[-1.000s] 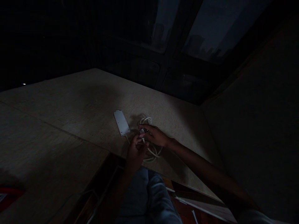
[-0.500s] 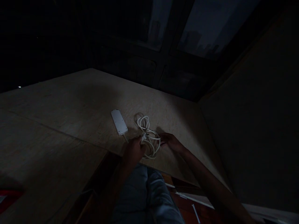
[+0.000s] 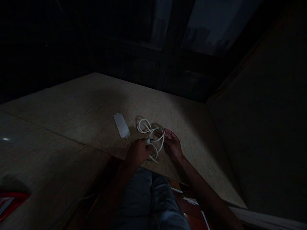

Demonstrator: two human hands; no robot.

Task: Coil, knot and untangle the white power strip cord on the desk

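A white power strip (image 3: 121,126) lies flat on a pale speckled desk top (image 3: 79,105) in dim light. Its white cord (image 3: 150,136) lies in loose loops just right of it. My left hand (image 3: 137,152) is closed around the cord where the loops cross, near the plug. My right hand (image 3: 172,144) rests on the right side of the loops, fingers partly curled against the cord.
Dark window panes (image 3: 203,28) stand behind the desk's far edge. A dark panel (image 3: 263,127) rises at the right. My legs in blue jeans (image 3: 148,201) are below the desk's near edge. A red object (image 3: 9,201) lies at the lower left.
My right hand left the plug at the middle of the loops, swung out to the right, and now rests on the loops' right side. My left hand kept its hold.
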